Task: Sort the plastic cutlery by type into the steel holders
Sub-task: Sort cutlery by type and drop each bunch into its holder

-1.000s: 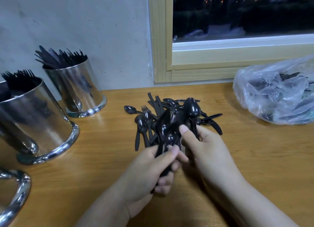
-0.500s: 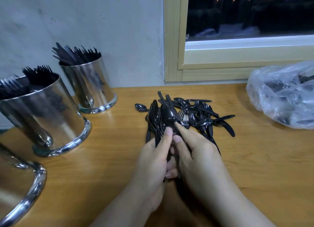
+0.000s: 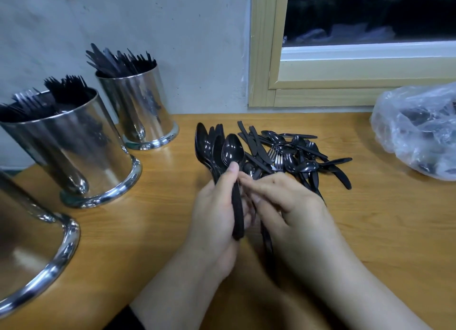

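Spoon bundle (image 3: 217, 149) now squared up, bowls fanned above the left hand (image 3: 217, 213) that grips its handles; a second ago both hands were gathering. Right hand (image 3: 286, 206) curls beside it over the loose pile (image 3: 296, 154); any grip there is hidden. Nearest holder (image 3: 29, 243) waits left.

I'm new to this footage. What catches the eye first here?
The left hand grips a fan of black spoons at centre, right hand alongside. Behind lies a loose cutlery pile; shiny steel holders stand left, a plastic bag right.
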### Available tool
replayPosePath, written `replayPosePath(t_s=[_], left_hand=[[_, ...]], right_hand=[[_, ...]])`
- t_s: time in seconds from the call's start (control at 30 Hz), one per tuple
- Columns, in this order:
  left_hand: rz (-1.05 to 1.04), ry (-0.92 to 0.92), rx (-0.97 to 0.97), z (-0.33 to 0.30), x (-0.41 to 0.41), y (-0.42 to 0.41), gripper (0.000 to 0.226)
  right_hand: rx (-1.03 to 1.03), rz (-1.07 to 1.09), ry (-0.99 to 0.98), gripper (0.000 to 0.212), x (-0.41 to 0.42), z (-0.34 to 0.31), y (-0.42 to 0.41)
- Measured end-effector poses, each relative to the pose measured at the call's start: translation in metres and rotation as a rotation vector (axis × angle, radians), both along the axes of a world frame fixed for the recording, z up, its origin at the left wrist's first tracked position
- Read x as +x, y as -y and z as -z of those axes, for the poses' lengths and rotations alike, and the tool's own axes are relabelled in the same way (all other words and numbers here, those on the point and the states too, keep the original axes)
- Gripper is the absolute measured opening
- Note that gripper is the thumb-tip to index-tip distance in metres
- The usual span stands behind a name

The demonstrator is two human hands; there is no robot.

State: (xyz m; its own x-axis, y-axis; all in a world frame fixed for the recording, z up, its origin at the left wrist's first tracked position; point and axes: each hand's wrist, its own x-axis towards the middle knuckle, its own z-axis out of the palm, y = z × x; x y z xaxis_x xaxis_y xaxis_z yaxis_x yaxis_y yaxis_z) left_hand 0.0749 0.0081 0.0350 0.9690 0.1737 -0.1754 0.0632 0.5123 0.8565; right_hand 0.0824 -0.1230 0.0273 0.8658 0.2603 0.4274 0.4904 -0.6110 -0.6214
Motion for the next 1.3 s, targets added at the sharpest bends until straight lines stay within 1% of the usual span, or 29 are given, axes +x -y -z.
replayPosePath(t_s=[0.07,0.1,0.13,0.23,0.3,0.37,0.5,0.67,0.73,0.83,0.87,0.9,1.03,1.1,1.13,1.17,1.23,1.3], left_hand=[[-0.035,0.032,-0.024,0.000,0.002,-0.007,0.030],[-0.059,0.032,-0.029,-0.001,0.003,-0.010,0.031],[-0.086,0.024,-0.039,-0.002,0.005,-0.015,0.032],[-0.145,-0.003,-0.024,-0.004,0.006,-0.026,0.036],[-0.141,-0.001,-0.003,-0.003,0.005,-0.027,0.035],[-0.134,0.008,0.027,0.000,0.004,-0.026,0.034],[-0.112,0.013,0.081,0.001,0.004,-0.027,0.035],[-0.095,-0.002,0.118,0.006,0.004,-0.025,0.034],[-0.083,0.011,0.117,0.009,0.005,-0.025,0.036],[-0.086,0.014,0.145,0.010,0.004,-0.020,0.043],[-0.089,0.014,0.166,0.011,0.004,-0.017,0.042],[-0.086,0.015,0.188,0.013,0.003,-0.013,0.041],[-0.026,0.084,0.203,0.015,-0.001,0.000,0.043],[0.009,0.101,0.233,0.013,-0.003,0.003,0.035],[0.013,0.090,0.243,0.012,-0.004,0.003,0.026],[0.004,0.069,0.254,0.012,-0.003,0.002,0.024],[-0.044,0.029,0.286,0.013,0.000,-0.001,0.033],[-0.107,0.010,0.302,0.011,0.003,-0.005,0.036]], right_hand=[[0.080,0.067,-0.026,0.014,-0.002,-0.012,0.003],[0.069,0.102,-0.056,0.016,-0.005,-0.018,0.007],[-0.024,0.115,-0.105,0.025,-0.007,-0.021,0.009],[-0.403,0.173,-0.346,0.047,-0.011,-0.020,0.009],[-0.486,0.172,-0.381,0.054,-0.014,-0.016,0.005],[-0.538,0.167,-0.391,0.052,-0.019,-0.015,0.001],[-0.527,0.190,-0.421,0.034,-0.018,-0.015,0.003],[-0.476,0.197,-0.459,0.024,-0.013,-0.022,0.011],[-0.367,0.207,-0.414,0.022,-0.008,-0.022,0.017],[-0.034,0.172,-0.348,0.025,-0.005,-0.016,0.015],[0.048,0.151,-0.338,0.025,-0.005,-0.013,0.012],[0.089,0.129,-0.328,0.024,-0.005,-0.010,0.009],[0.079,0.002,-0.316,0.018,-0.008,-0.002,-0.001],[0.049,-0.069,-0.299,0.017,-0.010,-0.003,-0.004],[0.032,-0.084,-0.290,0.017,-0.011,-0.004,-0.004],[0.028,-0.094,-0.288,0.017,-0.010,-0.004,-0.003],[0.023,-0.092,-0.288,0.023,-0.009,-0.004,0.001],[-0.033,-0.029,-0.256,0.024,-0.004,-0.001,0.006]])
